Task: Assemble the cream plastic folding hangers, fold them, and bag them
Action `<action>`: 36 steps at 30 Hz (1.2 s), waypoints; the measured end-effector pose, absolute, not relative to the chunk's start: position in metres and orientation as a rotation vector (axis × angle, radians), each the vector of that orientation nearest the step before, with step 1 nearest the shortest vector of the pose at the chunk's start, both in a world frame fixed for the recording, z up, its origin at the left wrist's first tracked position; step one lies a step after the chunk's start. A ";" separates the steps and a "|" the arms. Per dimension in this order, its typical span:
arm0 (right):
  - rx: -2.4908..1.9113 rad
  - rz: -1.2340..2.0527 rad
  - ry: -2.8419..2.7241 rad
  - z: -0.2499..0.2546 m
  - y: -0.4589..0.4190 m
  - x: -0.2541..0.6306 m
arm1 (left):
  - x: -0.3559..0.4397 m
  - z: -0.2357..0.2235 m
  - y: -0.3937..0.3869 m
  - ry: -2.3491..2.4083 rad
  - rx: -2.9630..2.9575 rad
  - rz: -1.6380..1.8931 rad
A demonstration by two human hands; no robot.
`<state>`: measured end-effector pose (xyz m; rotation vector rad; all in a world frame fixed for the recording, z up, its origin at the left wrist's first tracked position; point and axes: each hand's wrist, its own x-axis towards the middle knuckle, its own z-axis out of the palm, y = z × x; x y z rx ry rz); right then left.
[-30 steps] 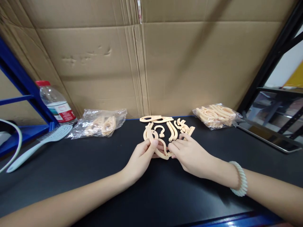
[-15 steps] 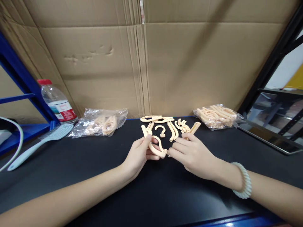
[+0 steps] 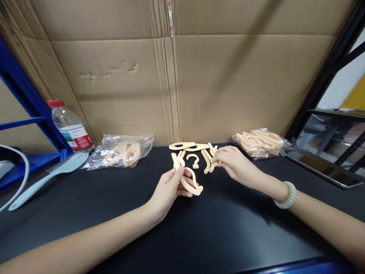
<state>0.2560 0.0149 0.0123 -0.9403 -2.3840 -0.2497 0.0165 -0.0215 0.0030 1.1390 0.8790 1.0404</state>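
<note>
- Brown cardboard wall [image 3: 228, 83] behind a black tabletop [image 3: 228, 232].
- Beige curved piece [image 3: 188, 186]: held at centre, above the tabletop. Long axis slants from far left to near right; its narrow joined end points near-right, away from the palm.
- Left hand [image 3: 168, 188]: nearer of the two, closed in a pinch, thumb on top, fingers beneath; piece gripped along its left side.
- Right hand [image 3: 235, 161]: lies right of and farther than the joined end, well apart from it. Fingers bent, among small beige parts; fingertips partly hidden, so cannot tell whether anything is gripped.
- Slim strips [image 3: 207, 164]: between the hands, just left of the right fingertips, long axes running mostly away from the wearer.
- Hook [image 3: 195, 166]: left of the strips, beyond the joined end, base towards the wearer.
- Flat looped pieces [image 3: 186, 145]: farther back, lying crosswise.
- Outermost: left bag [image 3: 125, 152], right bag [image 3: 261, 142], bottle [image 3: 72, 131], brush [image 3: 65, 166].
</note>
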 end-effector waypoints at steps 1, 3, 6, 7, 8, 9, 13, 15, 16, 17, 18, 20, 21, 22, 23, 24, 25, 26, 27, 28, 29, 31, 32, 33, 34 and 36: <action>-0.954 -0.229 -2.400 0.009 0.016 0.255 | 0.016 0.003 -0.021 0.875 1.142 1.040; -0.995 -0.187 -2.425 0.005 0.017 0.254 | 0.016 0.002 -0.021 0.865 1.148 1.036; -1.033 -0.135 -2.452 0.002 0.018 0.253 | 0.016 0.002 -0.021 0.863 1.147 1.033; -1.040 -0.129 -2.457 0.001 0.018 0.253 | 0.016 0.001 -0.021 0.865 1.147 1.032; -1.042 -0.129 -2.463 0.000 0.019 0.254 | 0.017 0.001 -0.021 0.866 1.148 1.031; -1.043 -0.133 -2.467 -0.001 0.019 0.254 | 0.017 0.002 -0.021 0.866 1.150 1.029; -1.047 -0.136 -2.462 -0.004 0.023 0.257 | 0.017 0.003 -0.021 0.869 1.152 1.020; -1.047 -0.149 -2.454 -0.005 0.024 0.258 | 0.017 0.003 -0.021 0.873 1.150 1.021; -1.045 -0.157 -2.454 -0.005 0.025 0.259 | 0.017 0.003 -0.021 0.873 1.149 1.021; -1.041 -0.164 -2.455 -0.005 0.025 0.259 | 0.017 0.003 -0.021 0.872 1.148 1.020; -1.037 -0.169 -2.454 -0.005 0.024 0.258 | 0.017 0.004 -0.021 0.871 1.149 1.019; -1.038 -0.161 -2.442 -0.004 0.023 0.257 | 0.017 0.004 -0.022 0.870 1.150 1.016; -1.046 -0.150 -2.428 -0.003 0.022 0.257 | 0.017 0.004 -0.022 0.869 1.150 1.017; -1.057 -0.134 -2.412 -0.002 0.020 0.256 | 0.017 0.004 -0.022 0.870 1.149 1.021; -1.072 -0.116 -2.397 -0.001 0.019 0.255 | 0.017 0.004 -0.022 0.872 1.147 1.025; -1.089 -0.098 -2.386 0.000 0.017 0.254 | 0.017 0.004 -0.022 0.872 1.145 1.027; -1.104 -0.082 -2.381 0.001 0.015 0.252 | 0.017 0.004 -0.021 0.872 1.145 1.027; -1.117 -0.068 -2.381 0.001 0.014 0.251 | 0.017 0.004 -0.021 0.871 1.146 1.024; -1.124 -0.056 -2.384 0.002 0.013 0.250 | 0.017 0.003 -0.021 0.869 1.151 1.019; -1.127 -0.043 -2.390 0.002 0.012 0.250 | 0.017 0.003 -0.020 0.866 1.161 1.013; -1.127 -0.029 -2.393 0.002 0.011 0.249 | 0.017 0.003 -0.020 0.866 1.174 1.006; -1.125 -0.001 -2.393 0.001 0.010 0.248 | 0.017 0.003 -0.020 0.877 1.214 0.994; -1.125 0.011 -2.391 0.002 0.009 0.248 | 0.017 0.003 -0.020 0.886 1.238 0.993; -1.121 0.017 -2.388 0.002 0.008 0.247 | 0.018 0.003 -0.020 0.896 1.261 0.998; -1.110 0.018 -2.383 0.002 0.007 0.246 | 0.018 0.003 -0.021 0.904 1.282 1.006; -1.059 -0.001 -2.361 0.004 0.002 0.243 | 0.017 0.002 -0.021 0.905 1.318 1.029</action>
